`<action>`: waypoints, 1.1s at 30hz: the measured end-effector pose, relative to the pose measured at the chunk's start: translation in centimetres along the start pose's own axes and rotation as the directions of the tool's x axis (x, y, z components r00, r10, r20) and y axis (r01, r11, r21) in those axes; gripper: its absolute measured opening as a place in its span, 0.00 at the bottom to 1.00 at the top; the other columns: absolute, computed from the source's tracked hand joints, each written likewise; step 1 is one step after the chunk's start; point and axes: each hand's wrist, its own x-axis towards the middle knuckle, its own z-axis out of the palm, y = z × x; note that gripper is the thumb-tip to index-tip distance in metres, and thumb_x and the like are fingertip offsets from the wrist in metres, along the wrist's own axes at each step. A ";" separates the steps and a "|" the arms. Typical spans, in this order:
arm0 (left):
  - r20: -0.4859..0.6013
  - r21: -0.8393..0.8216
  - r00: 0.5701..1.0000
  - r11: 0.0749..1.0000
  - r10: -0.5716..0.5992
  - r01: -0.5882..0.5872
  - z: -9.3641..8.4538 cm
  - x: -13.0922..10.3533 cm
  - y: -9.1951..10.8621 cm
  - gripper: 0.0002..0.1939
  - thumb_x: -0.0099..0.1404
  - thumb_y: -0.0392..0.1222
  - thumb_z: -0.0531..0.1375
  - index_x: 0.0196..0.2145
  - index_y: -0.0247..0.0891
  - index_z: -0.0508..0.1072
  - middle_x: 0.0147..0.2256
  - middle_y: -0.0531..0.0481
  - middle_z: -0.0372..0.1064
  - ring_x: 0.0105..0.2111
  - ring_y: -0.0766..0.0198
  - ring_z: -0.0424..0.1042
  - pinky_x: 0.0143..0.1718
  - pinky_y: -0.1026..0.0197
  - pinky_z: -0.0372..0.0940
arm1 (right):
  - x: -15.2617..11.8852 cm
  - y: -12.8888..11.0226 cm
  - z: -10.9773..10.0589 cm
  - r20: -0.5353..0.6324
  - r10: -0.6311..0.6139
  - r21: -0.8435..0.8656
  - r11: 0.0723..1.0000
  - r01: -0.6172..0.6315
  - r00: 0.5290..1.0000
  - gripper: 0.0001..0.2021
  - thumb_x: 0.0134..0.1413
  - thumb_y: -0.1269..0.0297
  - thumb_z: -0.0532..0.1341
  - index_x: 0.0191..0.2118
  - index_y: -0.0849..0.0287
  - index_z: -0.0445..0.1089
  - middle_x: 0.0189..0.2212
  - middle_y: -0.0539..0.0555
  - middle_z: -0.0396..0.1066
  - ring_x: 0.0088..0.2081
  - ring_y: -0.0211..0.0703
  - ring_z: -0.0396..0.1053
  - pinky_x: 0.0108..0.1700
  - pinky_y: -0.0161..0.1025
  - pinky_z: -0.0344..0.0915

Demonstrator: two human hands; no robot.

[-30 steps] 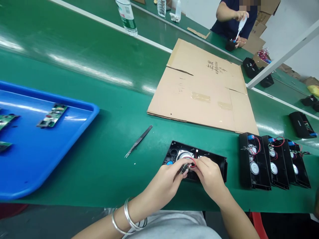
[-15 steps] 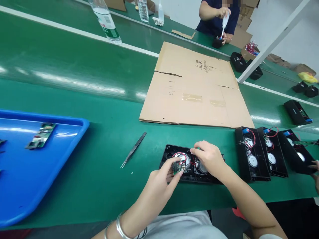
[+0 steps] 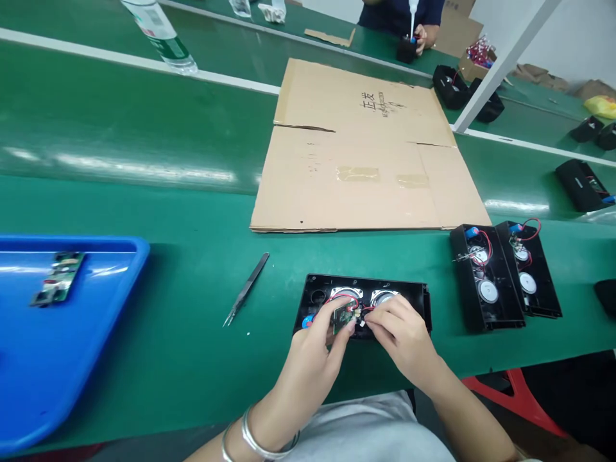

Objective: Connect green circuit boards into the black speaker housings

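My left hand (image 3: pixel 315 350) grips a small green circuit board (image 3: pixel 341 316) between thumb and fingers, above a black speaker housing (image 3: pixel 414 300). My right hand (image 3: pixel 402 330) is closed in a pinch beside the board, at a small white connector (image 3: pixel 362 323) near its right edge. Two round speakers sit in the housing, partly covered by my hands. Red wires (image 3: pixel 344 296) loop over the left speaker, and a blue cylindrical part (image 3: pixel 307 321) shows at the housing's left end. Tweezers (image 3: pixel 246 290) lie on the green table to the left.
A blue tray (image 3: pixel 137 247) with another circuit board (image 3: pixel 60 279) stands at left. Flattened cardboard (image 3: pixel 366 147) lies behind the housing. Two more speaker housings (image 3: pixel 486 279) (image 3: pixel 529 269) stand at right. Across the bench a person (image 3: pixel 423 38) holds a white-nozzled bottle over a black housing.
My right hand has moved down and left from the housing's upper edge to the circuit board. At far right, another person's hand and a third housing have left their place. The view has shifted.
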 end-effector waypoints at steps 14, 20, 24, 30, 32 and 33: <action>0.064 -0.147 0.989 0.979 -0.136 0.144 -0.7 0.2 0.3 0.16 0.58 0.44 0.56 0.44 0.39 0.68 0.40 0.47 0.76 0.34 0.57 0.77 0.37 0.57 0.73 | 0.9 -0.1 -1.6 0.247 0.275 0.315 0.884 -0.346 0.929 0.07 0.50 0.77 0.60 0.29 0.59 0.71 0.28 0.49 0.69 0.29 0.34 0.66 0.30 0.30 0.63; 0.201 -0.265 0.956 0.928 -0.212 0.261 -1.2 0.9 1.0 0.17 0.56 0.46 0.58 0.43 0.39 0.68 0.39 0.49 0.75 0.35 0.56 0.76 0.36 0.56 0.74 | 0.7 -0.1 -0.7 0.090 0.185 0.276 0.940 -0.203 0.979 0.06 0.51 0.77 0.58 0.29 0.60 0.70 0.28 0.51 0.68 0.30 0.36 0.66 0.31 0.32 0.64; 0.254 -0.294 0.935 0.901 -0.246 0.317 -1.5 1.1 1.5 0.18 0.55 0.45 0.59 0.43 0.37 0.68 0.37 0.49 0.75 0.34 0.56 0.76 0.36 0.56 0.74 | 0.5 -0.2 -0.3 -0.004 0.043 0.114 0.993 -0.043 0.999 0.09 0.57 0.74 0.54 0.31 0.61 0.70 0.28 0.54 0.67 0.31 0.38 0.65 0.33 0.35 0.64; 0.243 -0.301 0.939 0.902 -0.243 0.311 -1.3 1.2 1.7 0.17 0.55 0.45 0.58 0.42 0.37 0.68 0.36 0.49 0.75 0.34 0.57 0.76 0.37 0.56 0.74 | 0.6 0.0 -0.6 0.082 -0.016 0.016 1.000 0.015 0.997 0.11 0.59 0.73 0.52 0.31 0.61 0.70 0.28 0.53 0.68 0.30 0.39 0.63 0.32 0.37 0.62; 0.234 -0.281 0.947 0.917 -0.219 0.282 -1.3 1.2 1.6 0.17 0.56 0.45 0.58 0.42 0.38 0.68 0.37 0.49 0.75 0.34 0.57 0.76 0.38 0.55 0.74 | 0.6 -0.1 -0.6 0.095 -0.012 0.027 1.000 0.010 0.995 0.10 0.59 0.73 0.52 0.31 0.61 0.70 0.28 0.53 0.68 0.30 0.39 0.63 0.32 0.36 0.62; 0.231 -0.273 0.951 0.925 -0.206 0.266 -1.3 1.2 1.6 0.16 0.56 0.45 0.57 0.42 0.38 0.68 0.37 0.49 0.75 0.34 0.57 0.76 0.39 0.55 0.73 | 0.6 -0.1 -0.5 0.090 -0.007 0.040 0.999 0.004 0.996 0.10 0.59 0.73 0.52 0.31 0.61 0.70 0.28 0.53 0.67 0.30 0.38 0.63 0.32 0.36 0.62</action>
